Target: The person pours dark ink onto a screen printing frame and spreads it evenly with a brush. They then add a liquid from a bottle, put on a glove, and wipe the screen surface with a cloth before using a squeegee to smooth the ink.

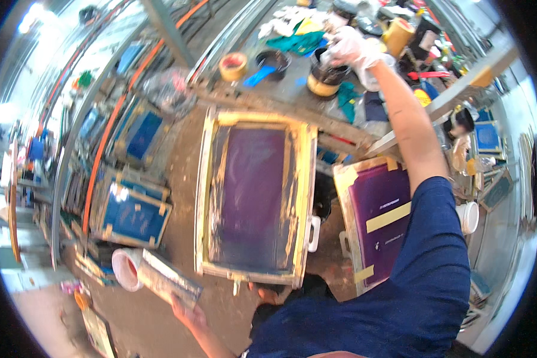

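My left hand (188,312), at the lower left, is closed on the end of a squeegee (168,279): a wide, pale, stained board with a dark edge. A white plastic tub (127,268) stands by its far end. My right arm stretches to the cluttered table. There my right hand (351,52), in a white glove, is at the mouth of a black tub (328,74) with a yellow band. Its fingers are curled; what they hold is hidden. Between my arms stands a wooden screen-printing frame (201,197) with purple mesh and yellow tape round its border.
Another purple screen (370,197) with tape strips leans right of the middle frame. Blue screens (134,215) stand at left. On the table are a tape roll (233,65), a dark bowl (273,62), a teal cloth (298,43) and several tubs. A metal post (167,30) rises at its left corner.
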The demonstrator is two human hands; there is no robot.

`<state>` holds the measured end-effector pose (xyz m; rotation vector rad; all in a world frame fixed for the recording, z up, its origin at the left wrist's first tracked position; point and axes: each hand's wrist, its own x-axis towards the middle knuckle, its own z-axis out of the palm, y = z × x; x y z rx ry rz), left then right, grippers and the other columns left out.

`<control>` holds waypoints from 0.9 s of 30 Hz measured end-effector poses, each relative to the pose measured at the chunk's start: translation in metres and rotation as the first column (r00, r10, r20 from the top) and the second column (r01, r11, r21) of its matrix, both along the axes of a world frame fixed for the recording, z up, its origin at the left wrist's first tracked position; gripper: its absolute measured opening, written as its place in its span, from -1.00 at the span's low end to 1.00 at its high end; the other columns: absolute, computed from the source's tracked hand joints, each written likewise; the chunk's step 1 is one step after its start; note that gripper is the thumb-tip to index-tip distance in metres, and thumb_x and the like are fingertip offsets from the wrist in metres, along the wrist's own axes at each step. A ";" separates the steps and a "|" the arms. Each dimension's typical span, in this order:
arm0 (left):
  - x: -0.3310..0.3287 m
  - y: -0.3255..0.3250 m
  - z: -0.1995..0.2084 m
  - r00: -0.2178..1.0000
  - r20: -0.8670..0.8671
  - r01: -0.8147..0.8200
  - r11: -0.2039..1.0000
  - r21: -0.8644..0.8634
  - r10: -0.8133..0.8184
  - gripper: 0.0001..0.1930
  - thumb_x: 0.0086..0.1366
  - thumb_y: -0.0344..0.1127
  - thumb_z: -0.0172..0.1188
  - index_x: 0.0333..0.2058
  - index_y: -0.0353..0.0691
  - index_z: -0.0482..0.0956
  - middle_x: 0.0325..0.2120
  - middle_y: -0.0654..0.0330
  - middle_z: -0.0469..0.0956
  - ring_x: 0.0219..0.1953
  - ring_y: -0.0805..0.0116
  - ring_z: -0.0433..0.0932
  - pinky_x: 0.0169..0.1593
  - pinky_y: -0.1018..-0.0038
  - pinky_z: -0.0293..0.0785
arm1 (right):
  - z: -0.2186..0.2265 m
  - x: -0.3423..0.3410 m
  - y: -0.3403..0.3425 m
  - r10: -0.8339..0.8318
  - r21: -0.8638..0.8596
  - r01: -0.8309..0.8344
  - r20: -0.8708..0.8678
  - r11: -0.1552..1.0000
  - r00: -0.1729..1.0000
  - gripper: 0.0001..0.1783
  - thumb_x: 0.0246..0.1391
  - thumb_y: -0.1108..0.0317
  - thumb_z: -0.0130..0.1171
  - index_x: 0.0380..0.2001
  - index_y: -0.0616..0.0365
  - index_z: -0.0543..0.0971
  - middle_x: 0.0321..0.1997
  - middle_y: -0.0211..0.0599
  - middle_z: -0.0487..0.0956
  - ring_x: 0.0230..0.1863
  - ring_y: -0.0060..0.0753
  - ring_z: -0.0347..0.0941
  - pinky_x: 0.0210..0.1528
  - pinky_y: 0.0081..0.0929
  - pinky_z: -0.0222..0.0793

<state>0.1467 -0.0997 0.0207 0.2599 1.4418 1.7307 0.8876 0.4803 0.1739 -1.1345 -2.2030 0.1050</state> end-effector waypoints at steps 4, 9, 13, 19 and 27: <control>0.053 0.021 0.051 1.000 0.027 0.013 0.999 -0.032 -0.012 -0.51 0.41 -0.16 0.10 0.18 -0.34 0.30 0.07 0.08 0.47 0.08 0.21 0.49 0.15 0.27 0.44 | 0.006 -0.095 -0.031 -0.156 -0.116 0.198 0.297 0.973 0.942 -0.67 -0.02 0.24 0.21 -0.15 0.05 0.62 -0.42 -0.42 0.58 -0.37 -0.50 0.50 -0.31 -0.53 0.44; 0.077 0.059 0.043 0.990 0.127 0.078 0.991 -0.105 -0.065 -0.54 0.41 -0.21 0.13 0.16 -0.33 0.30 0.02 0.12 0.50 0.04 0.27 0.51 0.10 0.30 0.44 | -0.022 -0.037 -0.015 0.058 -0.261 -0.048 0.032 0.964 0.998 -0.71 0.09 0.31 0.15 -0.13 0.13 0.63 -0.26 -0.22 0.61 -0.20 -0.36 0.51 -0.10 -0.51 0.41; 0.100 0.086 0.047 0.989 -0.009 0.143 0.976 -0.165 -0.146 -0.61 0.38 -0.27 0.17 0.09 -0.33 0.39 -0.05 0.16 0.53 -0.04 0.37 0.52 0.06 0.38 0.43 | -0.021 -0.036 0.007 0.001 0.000 -0.001 0.423 1.000 0.906 -0.72 0.16 0.24 0.09 -0.16 0.17 0.61 -0.25 -0.17 0.62 -0.29 -0.20 0.54 -0.16 -0.39 0.45; 0.105 0.121 0.056 0.940 -0.180 0.232 0.928 -0.290 -0.291 -0.67 0.38 -0.26 0.19 -0.01 -0.36 0.45 -0.15 0.22 0.56 -0.12 0.50 0.49 0.01 0.49 0.39 | 0.010 -0.067 -0.018 -0.170 -0.443 -0.081 -0.498 0.893 0.850 -0.76 0.25 0.33 0.06 -0.09 0.16 0.58 -0.32 -0.43 0.58 -0.40 -0.66 0.47 -0.35 -0.68 0.43; 0.097 0.166 0.033 0.815 -0.046 0.550 0.795 -0.255 -0.578 -0.66 0.36 -0.33 0.14 0.05 -0.33 0.39 -0.08 0.17 0.53 -0.04 0.43 0.47 0.07 0.44 0.36 | -0.032 -0.307 -0.229 -0.102 -0.548 -0.397 -0.670 0.736 0.736 -0.69 0.09 0.51 0.17 -0.06 0.18 0.58 -0.22 -0.35 0.65 -0.22 -0.54 0.58 -0.24 -0.54 0.55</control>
